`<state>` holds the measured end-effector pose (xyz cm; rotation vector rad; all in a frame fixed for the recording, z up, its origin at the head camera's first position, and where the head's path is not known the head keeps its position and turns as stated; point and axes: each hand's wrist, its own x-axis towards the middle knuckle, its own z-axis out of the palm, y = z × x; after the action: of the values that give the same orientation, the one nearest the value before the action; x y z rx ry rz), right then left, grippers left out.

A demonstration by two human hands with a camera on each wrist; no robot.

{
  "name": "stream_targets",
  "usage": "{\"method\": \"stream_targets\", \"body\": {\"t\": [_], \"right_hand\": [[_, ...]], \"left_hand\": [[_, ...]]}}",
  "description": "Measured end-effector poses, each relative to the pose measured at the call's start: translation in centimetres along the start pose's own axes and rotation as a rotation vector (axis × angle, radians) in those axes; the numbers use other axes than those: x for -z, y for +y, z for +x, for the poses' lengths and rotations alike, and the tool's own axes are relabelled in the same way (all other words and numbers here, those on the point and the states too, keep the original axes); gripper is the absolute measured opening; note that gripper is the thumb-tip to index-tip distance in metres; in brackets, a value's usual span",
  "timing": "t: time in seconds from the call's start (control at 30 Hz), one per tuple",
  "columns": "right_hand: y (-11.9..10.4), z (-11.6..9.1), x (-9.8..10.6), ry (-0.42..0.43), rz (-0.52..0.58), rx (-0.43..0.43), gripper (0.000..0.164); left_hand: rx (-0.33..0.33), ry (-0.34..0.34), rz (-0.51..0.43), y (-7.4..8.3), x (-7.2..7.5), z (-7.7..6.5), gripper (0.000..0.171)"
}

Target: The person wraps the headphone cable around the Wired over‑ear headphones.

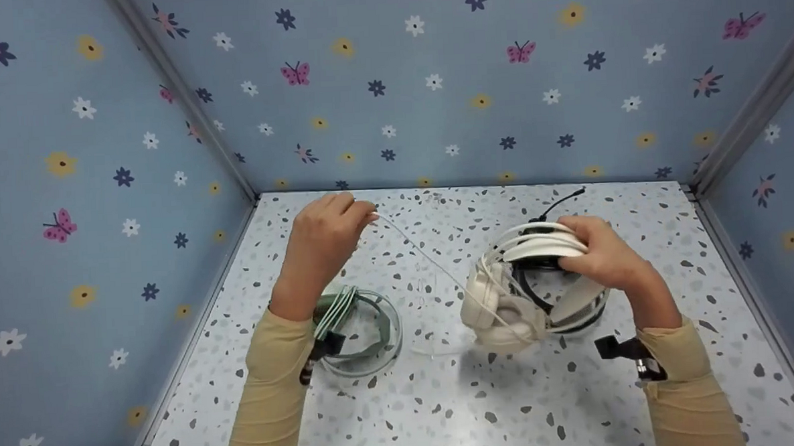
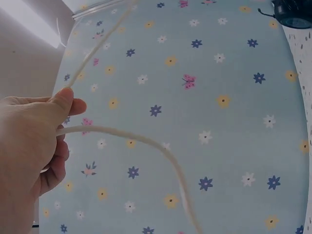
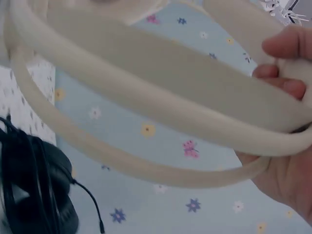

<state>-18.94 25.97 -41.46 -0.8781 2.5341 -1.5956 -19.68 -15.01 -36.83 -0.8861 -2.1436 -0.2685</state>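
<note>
My right hand (image 1: 606, 254) grips a pair of white headphones (image 1: 480, 296) by the headband, lifted over the table, with the ear cups hanging toward the left. In the right wrist view, the fingers and thumb close round the pale headband (image 3: 146, 95), and a loop of white cable (image 3: 131, 165) arcs below it. My left hand (image 1: 327, 233), raised to the left, pinches the white cable (image 1: 432, 258), which stretches down to the headphones. Two lengths of that cable (image 2: 146, 139) leave the left hand in the left wrist view.
Black headphones (image 3: 39, 180) with a wound cable lie on the table behind the white pair, partly hidden. Green headphones (image 1: 383, 331) with a coiled cable rest beneath my left forearm. Flower-patterned panels (image 1: 431, 81) enclose the speckled table (image 1: 418, 410) at the back and sides.
</note>
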Motion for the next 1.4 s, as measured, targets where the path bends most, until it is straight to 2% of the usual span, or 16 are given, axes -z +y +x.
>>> {"method": "stream_targets", "body": {"t": [0.13, 0.23, 0.3, 0.4, 0.47, 0.57, 0.67, 0.73, 0.83, 0.9, 1.0, 1.1, 1.2, 1.27, 1.33, 1.4], "right_hand": [[0.6, -0.1, -0.8, -0.174, 0.241, 0.11, 0.031], [1.1, 0.0, -1.3, -0.234, 0.368, 0.219, 0.033], [1.4, 0.2, -1.5, -0.253, 0.453, 0.271, 0.031], [1.6, 0.2, -1.8, -0.254, 0.568, 0.31, 0.029], [2.0, 0.2, -1.9, -0.256, 0.642, 0.321, 0.029], [2.8, 0.3, -2.3, -0.255, 0.776, 0.336, 0.038], [3.9, 0.4, -2.8, -0.286, 1.004, 0.382, 0.053], [4.7, 0.4, -3.2, -0.305, 1.166, 0.413, 0.06], [5.7, 0.4, -3.9, -0.316, 1.403, 0.426, 0.047], [6.1, 0.4, -4.3, -0.271, 1.53, 0.425, 0.031], [6.4, 0.6, -4.9, -0.15, 1.622, 0.427, 0.016], [6.3, 0.8, -5.2, 0.027, 1.565, 0.414, 0.02], [6.2, 0.9, -5.0, 0.181, 1.526, 0.365, 0.027], [6.1, 0.8, -4.6, 0.266, 1.552, 0.347, 0.03], [6.1, 0.7, -4.0, 0.355, 1.586, 0.353, 0.032], [6.0, 0.6, -3.2, 0.463, 1.603, 0.369, 0.033]], "left_hand": [[0.014, -0.093, -0.101, -1.6, -1.7, 0.4, 0.016], [0.055, -0.146, -0.184, -2.6, -3.2, 0.6, 0.018], [0.074, -0.167, -0.207, -3.1, -4.3, 0.8, 0.019], [0.053, -0.176, -0.165, -3.5, -6.2, 1.0, 0.017], [0.015, -0.174, -0.121, -3.5, -7.6, 1.1, 0.015], [-0.027, -0.186, -0.104, -3.2, -9.8, 0.6, 0.018], [0.001, -0.25, -0.218, -2.5, -11.8, -0.4, 0.023], [0.074, -0.303, -0.356, -1.8, -13.0, -1.2, 0.026], [0.221, -0.348, -0.587, -0.7, -14.8, -2.6, 0.028], [0.32, -0.349, -0.73, 0.3, -16.0, -3.5, 0.028], [0.454, -0.328, -0.929, 2.2, -17.4, -4.9, 0.026], [0.586, -0.325, -1.141, 4.7, -18.4, -6.2, 0.027], [0.723, -0.336, -1.306, 7.2, -19.0, -7.7, 0.03], [0.806, -0.343, -1.365, 8.8, -19.1, -8.9, 0.032], [0.875, -0.335, -1.373, 10.2, -18.9, -10.1, 0.034], [0.875, -0.329, -1.325, 11.5, -18.3, -11.2, 0.036]]}}
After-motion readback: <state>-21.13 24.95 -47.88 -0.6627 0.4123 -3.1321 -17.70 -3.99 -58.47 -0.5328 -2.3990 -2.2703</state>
